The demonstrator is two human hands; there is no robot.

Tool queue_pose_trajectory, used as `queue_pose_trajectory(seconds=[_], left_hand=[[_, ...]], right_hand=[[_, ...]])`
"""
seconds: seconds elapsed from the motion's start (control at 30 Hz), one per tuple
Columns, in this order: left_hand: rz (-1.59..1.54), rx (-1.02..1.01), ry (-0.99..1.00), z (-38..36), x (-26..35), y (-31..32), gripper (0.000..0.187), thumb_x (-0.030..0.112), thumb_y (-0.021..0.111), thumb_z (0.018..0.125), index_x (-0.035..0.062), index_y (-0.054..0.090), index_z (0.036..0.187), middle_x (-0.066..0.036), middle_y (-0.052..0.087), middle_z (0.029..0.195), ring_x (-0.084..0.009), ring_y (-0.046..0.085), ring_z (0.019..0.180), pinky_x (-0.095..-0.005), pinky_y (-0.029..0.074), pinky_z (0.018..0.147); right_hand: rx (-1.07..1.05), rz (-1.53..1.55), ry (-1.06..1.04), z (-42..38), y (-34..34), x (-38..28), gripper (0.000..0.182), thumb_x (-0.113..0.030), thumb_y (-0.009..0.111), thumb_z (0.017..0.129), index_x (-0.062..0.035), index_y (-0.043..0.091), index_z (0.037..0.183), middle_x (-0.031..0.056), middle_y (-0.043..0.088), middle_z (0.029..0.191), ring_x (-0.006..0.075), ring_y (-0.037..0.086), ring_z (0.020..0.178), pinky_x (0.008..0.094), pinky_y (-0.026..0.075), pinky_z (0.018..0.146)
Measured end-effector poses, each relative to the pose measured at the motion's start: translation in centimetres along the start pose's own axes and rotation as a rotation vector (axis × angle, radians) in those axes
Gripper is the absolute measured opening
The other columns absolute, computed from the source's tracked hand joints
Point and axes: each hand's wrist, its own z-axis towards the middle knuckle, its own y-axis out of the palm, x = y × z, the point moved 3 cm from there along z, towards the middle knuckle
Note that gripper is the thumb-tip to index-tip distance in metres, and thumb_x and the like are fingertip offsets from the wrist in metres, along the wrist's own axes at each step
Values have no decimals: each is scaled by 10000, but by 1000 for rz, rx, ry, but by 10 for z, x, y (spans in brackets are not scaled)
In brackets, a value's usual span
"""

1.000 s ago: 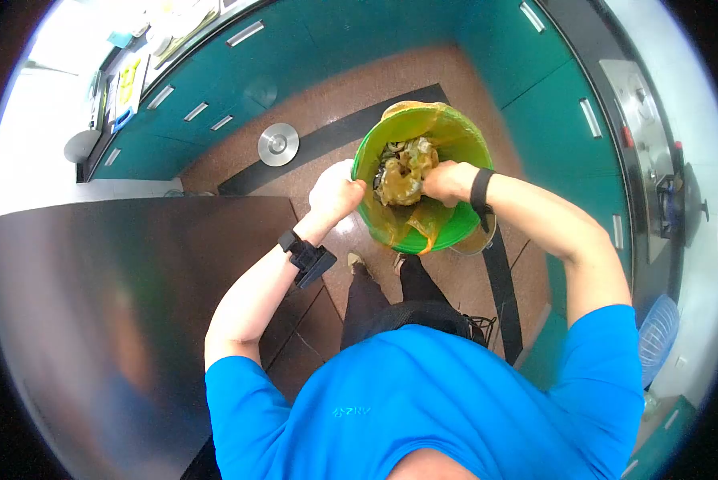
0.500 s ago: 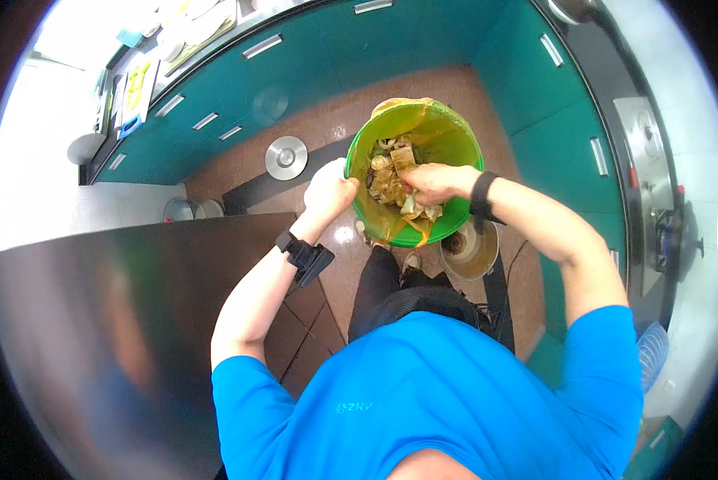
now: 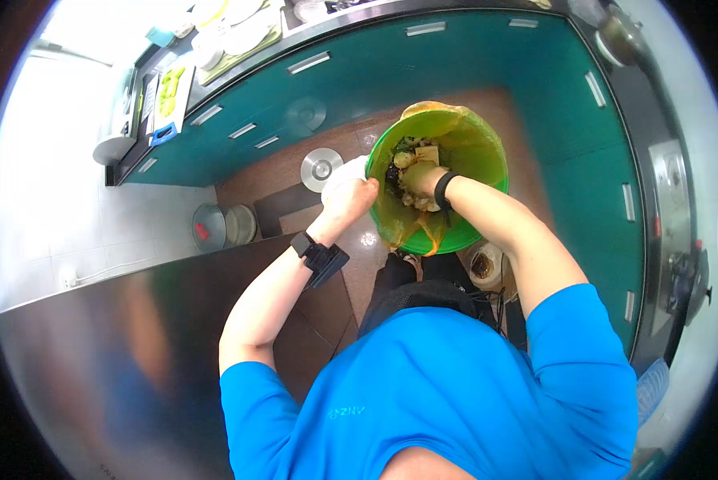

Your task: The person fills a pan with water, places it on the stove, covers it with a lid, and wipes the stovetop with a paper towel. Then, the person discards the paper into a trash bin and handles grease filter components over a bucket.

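A green trash bin lined with a thin yellow-orange bag is tilted in front of my body, its mouth toward me. My left hand is closed on the bin's left rim; the back of it is washed out by glare. Inside the bin, my right hand reaches down onto the food waste, its fingertips hidden. A pale, block-shaped piece lies in the waste just beyond that hand. Dark scraps and pale scraps surround it.
On the floor are a round metal lid, a pale bucket behind my right forearm and containers by the wall. Teal cabinets line the far and right sides. A dark glossy surface fills the lower left.
My right hand has pressed deeper into the waste, and its fingers are now hidden. The bin appears further right as the view shifts. My left hand keeps its hold on the rim.
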Motion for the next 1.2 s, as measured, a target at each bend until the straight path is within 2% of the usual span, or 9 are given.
queue_pose_trajectory(seconds=[0.03,0.1,0.23,0.57,0.8,0.9,0.97,1.1,1.2], left_hand=[[2,6,-9,0,-1,4,348,170,555,869,101,668,1192,-215,706,1083,-416,667,1040,-481,508,915],[-21,30,4,6,-7,7,373,177,563,864,109,659,1218,-211,703,1109,-418,661,1051,-476,508,925],[-27,53,-32,11,-11,11,388,176,565,858,109,654,1230,-210,698,1132,-414,655,1070,-469,508,933],[15,132,-156,13,-10,6,385,190,569,851,113,661,1217,-204,698,1108,-402,659,1044,-461,511,914],[35,249,-147,11,-8,9,327,236,562,854,112,677,1134,-191,721,998,-399,691,968,-485,544,856],[-82,269,1,15,-11,27,323,189,548,845,95,696,1115,-201,722,1015,-414,684,996,-491,538,863],[-179,322,-61,19,6,24,354,174,549,842,97,688,1159,-212,720,1019,-410,683,1010,-483,533,861],[-287,317,-165,35,-12,49,310,178,576,828,79,703,1093,-206,723,933,-371,713,911,-452,542,805],[-176,281,-244,67,-92,23,290,70,546,821,39,699,1065,-84,690,766,-185,638,600,-345,510,567]], right_hand=[[-6,-4,-9,0,-1,4,300,-185,541,975,-35,719,1165,226,719,1147,376,703,1019,432,553,865],[-40,-666,-310,2,-4,10,275,-106,588,924,-10,717,1146,226,719,1145,381,698,1045,433,551,875],[-176,-907,-377,24,-15,12,333,-100,711,849,-19,729,1171,188,738,1135,344,699,1074,412,552,905],[-128,-890,-449,29,-69,-12,206,-147,683,846,-36,756,1002,196,739,1011,369,706,958,451,554,826],[311,-809,-567,-1,-96,-31,202,-157,630,893,-33,756,990,211,742,961,377,734,927,464,594,801],[70,-897,-460,-7,-88,-14,426,-457,617,944,-78,769,1064,182,748,1056,323,731,979,416,581,886],[171,-835,-624,-22,-106,-20,625,-628,503,962,-76,746,1127,177,744,1087,340,722,1007,413,575,901],[157,-881,-688,-46,-138,-29,282,-269,627,903,-88,730,1094,187,745,1019,376,726,961,471,584,836],[226,-552,-827,-5,-172,-93,304,-224,672,863,-129,723,1147,146,752,963,360,730,928,491,579,821]])
